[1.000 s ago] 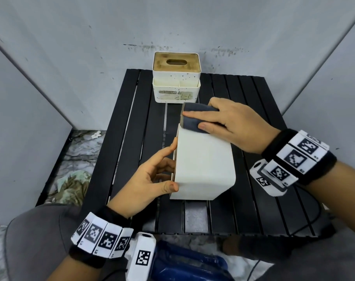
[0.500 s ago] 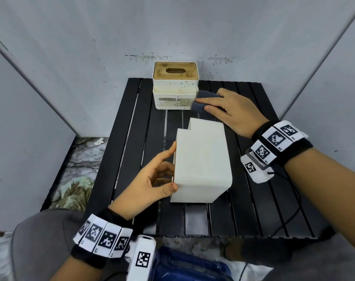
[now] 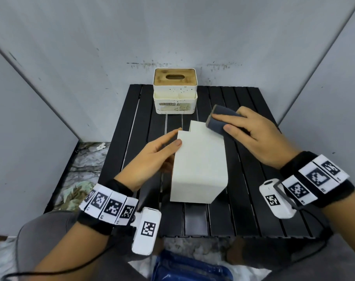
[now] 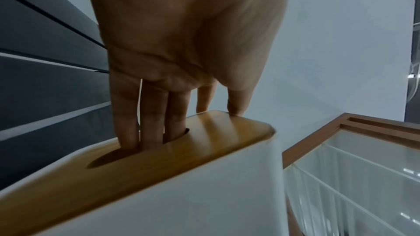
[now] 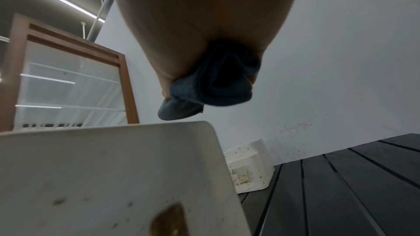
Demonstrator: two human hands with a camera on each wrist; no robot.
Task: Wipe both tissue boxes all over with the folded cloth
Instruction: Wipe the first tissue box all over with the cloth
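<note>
From the head cam your left hand (image 3: 152, 159) just looks flat against the left side of the plain white tissue box lying on its side (image 3: 200, 165); the left wrist cam shows what that view hides, three fingers (image 4: 150, 117) poked straight down into the oval slot of its wooden lid (image 4: 159, 153), thumb resting on the lid edge; so fingers pretty much straight, not wrapped round anything.

Right hand (image 3: 251, 134) has the folded dark grey-blue cloth (image 3: 220, 121) pinched between thumb and fingers, sitting at the far right corner of that box's top face; right wrist cam shows the cloth (image 5: 211, 85) bunched in your grip just above the box edge, can't tell if it's actually touching.

2nd box, the speckled white tissue box with a wooden slotted lid (image 3: 175, 91), stands upright at the back of the black slatted table (image 3: 253, 179), well apart from both hands; its front tray compartments look empty, can't see any tissue in either box tbh.

Vs half a sec ago: cloth was down past the far end near the speckled box, now it's back up at the near box's corner; left hand slid further along the side.
</note>
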